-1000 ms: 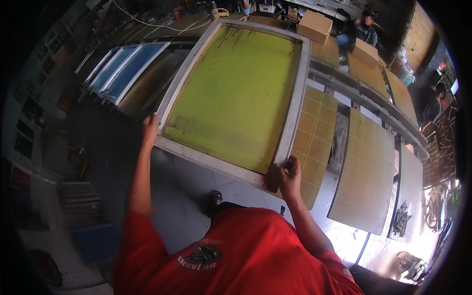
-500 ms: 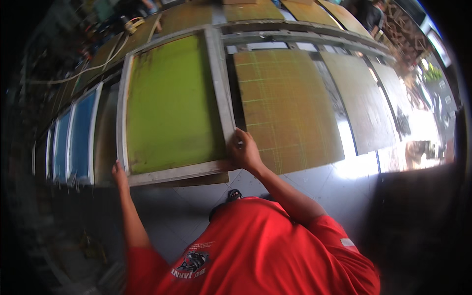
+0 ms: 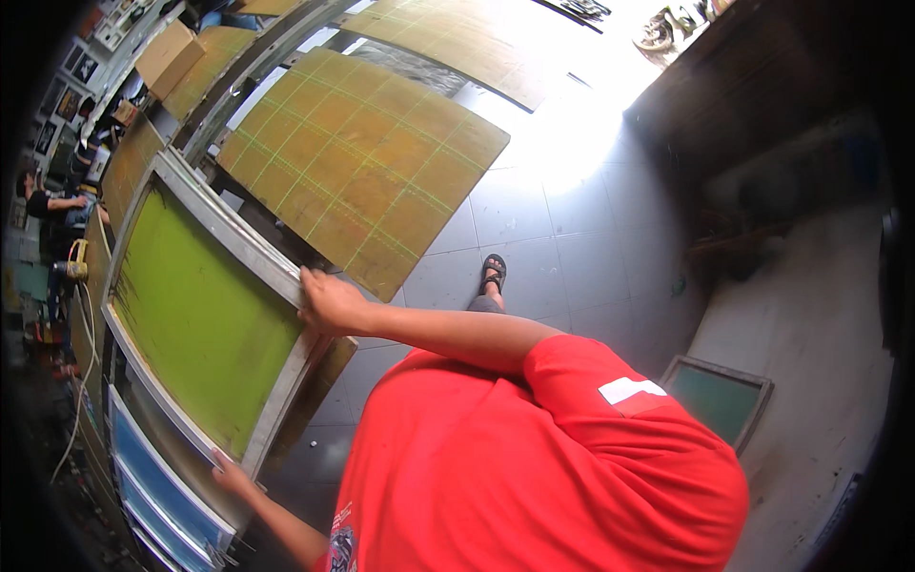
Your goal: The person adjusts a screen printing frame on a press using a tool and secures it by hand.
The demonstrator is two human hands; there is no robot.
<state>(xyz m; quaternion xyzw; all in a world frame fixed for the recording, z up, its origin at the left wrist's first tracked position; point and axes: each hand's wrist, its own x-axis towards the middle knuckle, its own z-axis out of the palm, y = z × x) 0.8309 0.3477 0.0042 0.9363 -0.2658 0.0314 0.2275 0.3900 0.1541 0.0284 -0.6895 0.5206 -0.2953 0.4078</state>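
A screen-printing frame [image 3: 198, 319] with yellow-green mesh and pale, worn bars lies across the bench on the left side. My right hand [image 3: 334, 303] is closed around its near right corner, thumb along the top of the bar; the fingers underneath are hidden. On the opposite side bar, near the other close corner, my left hand [image 3: 232, 475] grips the edge. Beside that hand are several blue-mesh frames [image 3: 157, 467] with white bars. To the right of the green frame sits a brown printing board [image 3: 367, 153] marked with green grid lines.
A cardboard box [image 3: 170, 57] stands on the far boards, and a pale cable [image 3: 88, 372] hangs along the left. Another person [image 3: 52, 202] is farther off. Grey floor tiles [image 3: 581, 238] run to my right, where a teal-mesh frame [image 3: 720, 398] leans near a wall.
My view has swung to the right, so the benches appear tilted and the right-hand wall shows. Both hands keep hold of the green frame.
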